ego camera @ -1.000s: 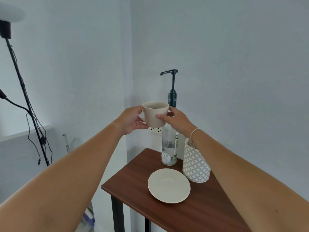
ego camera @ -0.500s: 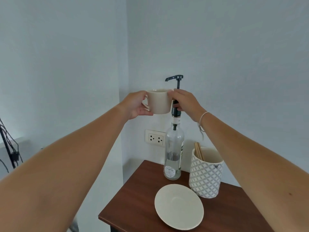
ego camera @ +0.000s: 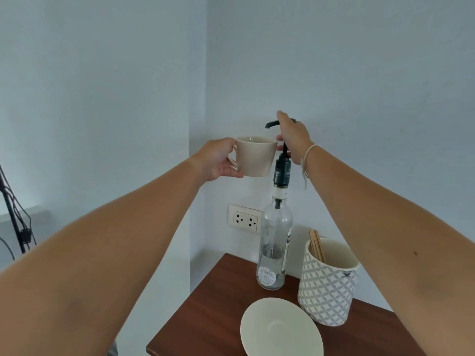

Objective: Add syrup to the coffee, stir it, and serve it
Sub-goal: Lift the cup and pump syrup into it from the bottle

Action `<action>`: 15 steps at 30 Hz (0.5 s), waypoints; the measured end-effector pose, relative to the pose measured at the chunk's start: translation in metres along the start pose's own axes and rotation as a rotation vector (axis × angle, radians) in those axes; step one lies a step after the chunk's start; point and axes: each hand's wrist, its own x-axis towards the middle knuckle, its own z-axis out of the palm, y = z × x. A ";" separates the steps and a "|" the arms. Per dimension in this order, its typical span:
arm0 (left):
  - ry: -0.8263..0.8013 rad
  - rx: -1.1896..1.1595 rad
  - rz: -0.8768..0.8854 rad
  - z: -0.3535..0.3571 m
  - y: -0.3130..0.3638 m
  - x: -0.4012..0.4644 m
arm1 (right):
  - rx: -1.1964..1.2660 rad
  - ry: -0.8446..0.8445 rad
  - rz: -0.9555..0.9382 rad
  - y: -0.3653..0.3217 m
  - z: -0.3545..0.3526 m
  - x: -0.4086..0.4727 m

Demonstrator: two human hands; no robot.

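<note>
The left hand (ego camera: 218,160) holds the cup (ego camera: 255,156) by its handle side, rim just under the pump spout (ego camera: 270,123). The right hand (ego camera: 293,136) rests on the pump head, its grip unclear, above the bottle (ego camera: 275,242) standing on the surface (ego camera: 210,317). Press straight down, steadily, keeping the cup level and centred under the spout.

Cup (ego camera: 255,156): matt beige ceramic, smooth. Syrup bottle (ego camera: 275,247): clear glossy glass with paper labels, topped by a dark plastic pump (ego camera: 282,168). Table (ego camera: 218,317): dark reddish wood, satin sheen; saucer (ego camera: 281,328) smooth cream glaze; patterned holder (ego camera: 327,289) matt ceramic, wooden sticks (ego camera: 316,244) inside.
</note>
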 end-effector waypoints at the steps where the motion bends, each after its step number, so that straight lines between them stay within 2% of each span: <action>1: 0.001 0.002 0.000 0.000 -0.001 0.001 | 0.016 0.004 -0.001 0.001 0.002 0.002; 15: 0.000 -0.012 0.009 0.007 0.005 -0.004 | 0.078 0.085 -0.107 0.008 0.007 0.005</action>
